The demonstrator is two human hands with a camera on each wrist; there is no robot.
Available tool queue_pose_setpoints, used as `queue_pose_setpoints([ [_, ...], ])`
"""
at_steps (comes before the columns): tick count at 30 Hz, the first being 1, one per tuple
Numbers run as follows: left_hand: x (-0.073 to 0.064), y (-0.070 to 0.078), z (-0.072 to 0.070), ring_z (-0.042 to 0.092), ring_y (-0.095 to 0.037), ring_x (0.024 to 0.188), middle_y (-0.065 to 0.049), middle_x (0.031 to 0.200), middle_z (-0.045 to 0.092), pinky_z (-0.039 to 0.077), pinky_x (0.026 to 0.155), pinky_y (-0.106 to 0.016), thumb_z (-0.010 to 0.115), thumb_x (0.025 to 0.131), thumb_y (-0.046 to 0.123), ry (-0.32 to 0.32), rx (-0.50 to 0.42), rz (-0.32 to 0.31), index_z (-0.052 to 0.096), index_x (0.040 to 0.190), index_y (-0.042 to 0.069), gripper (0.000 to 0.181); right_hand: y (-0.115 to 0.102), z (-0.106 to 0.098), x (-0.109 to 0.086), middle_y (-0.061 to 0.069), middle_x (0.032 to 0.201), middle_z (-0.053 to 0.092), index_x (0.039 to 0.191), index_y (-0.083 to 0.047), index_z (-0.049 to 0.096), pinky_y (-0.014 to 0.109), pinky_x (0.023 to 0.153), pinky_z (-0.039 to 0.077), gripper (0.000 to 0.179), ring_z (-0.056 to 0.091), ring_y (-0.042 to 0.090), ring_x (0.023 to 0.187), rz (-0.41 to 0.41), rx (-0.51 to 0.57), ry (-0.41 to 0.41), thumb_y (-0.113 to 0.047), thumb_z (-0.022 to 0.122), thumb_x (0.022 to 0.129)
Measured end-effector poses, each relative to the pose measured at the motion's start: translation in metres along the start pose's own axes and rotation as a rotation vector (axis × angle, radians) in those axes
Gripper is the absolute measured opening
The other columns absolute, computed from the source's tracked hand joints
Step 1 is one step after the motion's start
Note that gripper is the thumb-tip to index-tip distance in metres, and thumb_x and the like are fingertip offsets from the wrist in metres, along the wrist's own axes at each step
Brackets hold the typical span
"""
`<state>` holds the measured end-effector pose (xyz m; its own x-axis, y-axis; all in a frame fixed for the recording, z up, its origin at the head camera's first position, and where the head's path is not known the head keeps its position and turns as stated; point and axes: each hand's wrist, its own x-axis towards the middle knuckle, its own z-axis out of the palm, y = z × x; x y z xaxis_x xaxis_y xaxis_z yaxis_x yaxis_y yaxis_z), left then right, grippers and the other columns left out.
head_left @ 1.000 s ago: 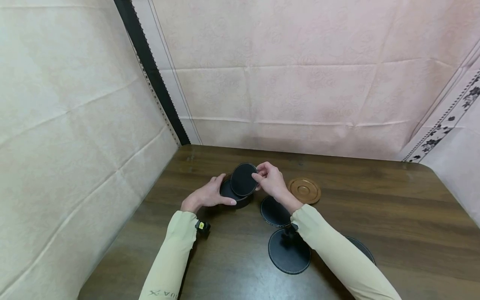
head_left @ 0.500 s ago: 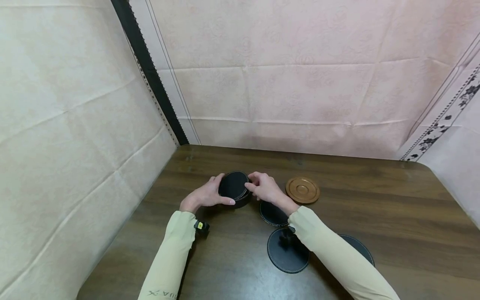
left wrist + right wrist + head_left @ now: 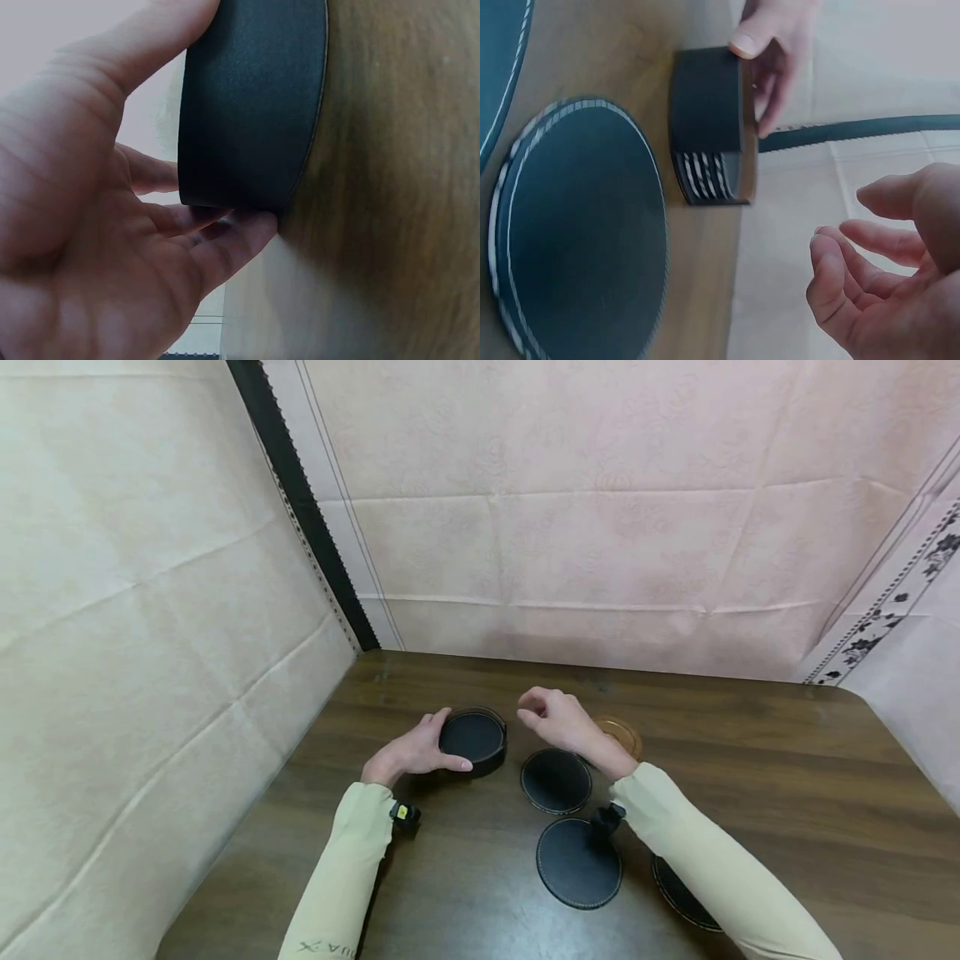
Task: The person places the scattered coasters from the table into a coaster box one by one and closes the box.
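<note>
A round black coaster holder (image 3: 492, 763) stands upright on the table, with stitched coasters (image 3: 705, 176) stacked inside; its side slot shows them in the right wrist view. My left hand (image 3: 417, 749) grips the holder's wall, thumb at the near side and fingers at the far side. In the left wrist view the fingertips (image 3: 259, 225) touch the holder's lower edge. To the right of the holder, my right hand (image 3: 561, 722) hovers above the table. Its fingers are loosely bent and hold nothing.
Black stitched coasters lie right of the holder: a smaller one (image 3: 555, 782), a larger one (image 3: 573, 868) and another (image 3: 681, 897) partly under the right sleeve. A brown round disc with ringed grooves (image 3: 624, 737) lies behind the right wrist. Cloth walls (image 3: 570, 552) border the table.
A second ago my right hand pinched a black coaster over the holder. It lowered the coaster in, let go and moved right. My left hand kept its grip on the holder.
</note>
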<state>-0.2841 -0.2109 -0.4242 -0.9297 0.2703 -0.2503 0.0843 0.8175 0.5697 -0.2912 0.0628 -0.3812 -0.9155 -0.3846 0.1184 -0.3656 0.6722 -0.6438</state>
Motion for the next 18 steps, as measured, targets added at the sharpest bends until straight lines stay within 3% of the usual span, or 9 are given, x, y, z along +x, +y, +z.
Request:
queue_pose_setpoints([
  [8, 0.000, -0.001, 0.000, 0.040, -0.031, 0.135, -0.015, 0.159, 0.023, 0.036, 0.111, -0.054, 0.078, 0.070, 0.065, -0.003, -0.006, 0.010, 0.012, 0.158, 0.017, 0.120, 0.012, -0.029, -0.023, 0.005, 0.106, 0.071, 0.116, -0.014, 0.065, 0.041, 0.086, 0.052, 0.025, 0.064, 0.020, 0.094, -0.024, 0.011, -0.005, -0.029, 0.058, 0.099],
  [18, -0.001, 0.001, 0.000, 0.040, -0.031, 0.135, -0.015, 0.159, 0.023, 0.036, 0.111, -0.054, 0.078, 0.069, 0.066, -0.002, -0.011, 0.003, 0.012, 0.158, 0.018, 0.121, 0.028, -0.049, -0.053, 0.003, 0.098, 0.071, 0.114, -0.010, 0.066, 0.034, 0.076, 0.051, 0.024, 0.061, 0.014, 0.083, -0.097, -0.087, 0.026, -0.025, 0.063, 0.095],
])
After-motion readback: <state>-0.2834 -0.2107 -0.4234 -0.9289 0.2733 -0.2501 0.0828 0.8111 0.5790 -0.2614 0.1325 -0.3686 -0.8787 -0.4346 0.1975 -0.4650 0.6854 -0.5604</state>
